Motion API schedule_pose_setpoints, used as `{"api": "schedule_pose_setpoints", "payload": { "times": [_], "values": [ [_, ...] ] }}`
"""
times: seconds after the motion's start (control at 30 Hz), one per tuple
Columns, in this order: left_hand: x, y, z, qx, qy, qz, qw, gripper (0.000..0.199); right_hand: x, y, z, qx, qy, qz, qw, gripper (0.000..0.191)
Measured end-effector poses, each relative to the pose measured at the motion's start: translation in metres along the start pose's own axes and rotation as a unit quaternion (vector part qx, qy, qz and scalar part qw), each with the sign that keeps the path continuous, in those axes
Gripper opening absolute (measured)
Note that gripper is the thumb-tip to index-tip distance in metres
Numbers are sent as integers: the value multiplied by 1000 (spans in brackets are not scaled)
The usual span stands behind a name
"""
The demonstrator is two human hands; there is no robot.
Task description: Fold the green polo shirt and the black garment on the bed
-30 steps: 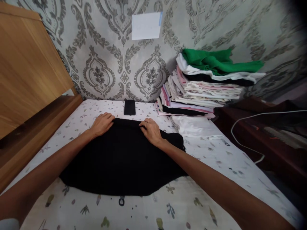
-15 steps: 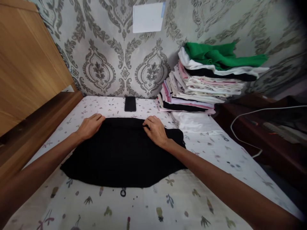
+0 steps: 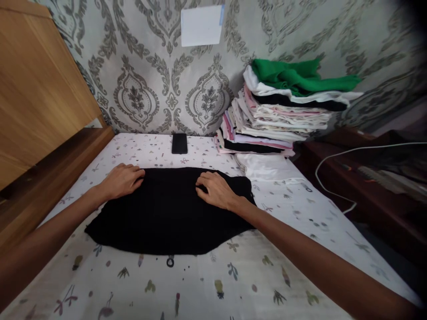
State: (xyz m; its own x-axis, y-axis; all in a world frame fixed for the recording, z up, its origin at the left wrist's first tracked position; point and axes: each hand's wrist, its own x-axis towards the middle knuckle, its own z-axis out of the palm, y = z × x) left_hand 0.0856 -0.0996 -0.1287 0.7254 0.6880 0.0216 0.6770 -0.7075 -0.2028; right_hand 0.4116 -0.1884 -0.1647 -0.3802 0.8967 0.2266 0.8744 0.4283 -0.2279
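A black garment (image 3: 160,213) lies spread in a folded, wide shape on the patterned bed sheet (image 3: 187,289). My left hand (image 3: 123,180) rests at its far left corner, fingers bent loosely and thumb a little apart. On the garment's right part, just nearer than the far edge, lies my right hand (image 3: 215,189). Its fingers are slightly curled, with a gap between thumb and forefinger, and the fingertips touch the black fabric. No fold of cloth shows pinched in either hand.
Beyond the garment lies a black phone (image 3: 179,143). A tall stack of folded clothes (image 3: 283,118) stands at the back right, a green piece (image 3: 300,75) on top, with a white folded cloth (image 3: 270,168) before it. Wooden furniture (image 3: 43,89) borders the left; a white cable (image 3: 320,171) hangs right.
Both hands have come slightly nearer, off the garment's far edge and onto its surface, and their fingers have loosened. The view has shifted a little.
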Motion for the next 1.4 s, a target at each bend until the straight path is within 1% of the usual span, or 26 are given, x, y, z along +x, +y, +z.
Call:
{"api": "schedule_pose_setpoints", "payload": {
  "times": [0.03,0.1,0.13,0.17,0.2,0.27,0.33,0.37,0.47,0.6,0.73,0.87,0.97,1.1,1.17,1.27,1.33,1.4],
  "values": [
    [5,1,-5,-32,11,-5,999,27,1,-1,-2,5,6,2,1000,19],
    [21,2,-11,-114,45,-40,992,31,7,-6,-4,16,35,11,999,32],
    [32,2,-12,-153,59,-65,984,31,12,-9,-3,24,52,15,998,33],
    [44,3,-11,-187,62,-88,977,30,17,-12,0,36,63,16,997,31],
    [56,3,-9,-213,52,-103,970,28,22,-15,3,51,65,13,997,26],
    [77,5,-1,-248,4,-105,963,22,32,-20,13,78,41,3,996,16],
    [89,6,8,-267,-41,-90,959,17,38,-23,23,94,14,2,995,13],
    [91,7,12,-272,-54,-83,957,16,39,-23,28,102,9,5,995,14],
    [89,8,17,-277,-76,-75,955,18,39,-20,38,130,23,14,991,21],
    [85,8,17,-267,-79,-83,957,21,36,-15,43,130,34,-4,991,32],
    [89,8,18,-258,-79,-88,959,18,37,-14,46,132,30,-15,991,31],
    [93,14,16,-229,-81,-91,966,12,37,-14,48,134,46,-23,990,30],
    [94,18,11,-188,-62,-105,975,9,37,-14,48,131,49,-27,990,29],
    [94,22,6,-140,-19,-161,977,16,37,-15,47,113,45,-29,992,29],
    [93,25,5,-125,-11,-180,976,18,36,-17,44,106,42,-29,993,29],
    [89,34,4,-112,-3,-188,976,24,35,-21,38,96,26,-23,995,31],
    [83,43,4,-115,15,-169,979,30,36,-23,32,102,11,-24,994,32],
    [76,52,7,-143,44,-102,984,35,35,-24,26,122,17,-19,992,33]
  ]
}}
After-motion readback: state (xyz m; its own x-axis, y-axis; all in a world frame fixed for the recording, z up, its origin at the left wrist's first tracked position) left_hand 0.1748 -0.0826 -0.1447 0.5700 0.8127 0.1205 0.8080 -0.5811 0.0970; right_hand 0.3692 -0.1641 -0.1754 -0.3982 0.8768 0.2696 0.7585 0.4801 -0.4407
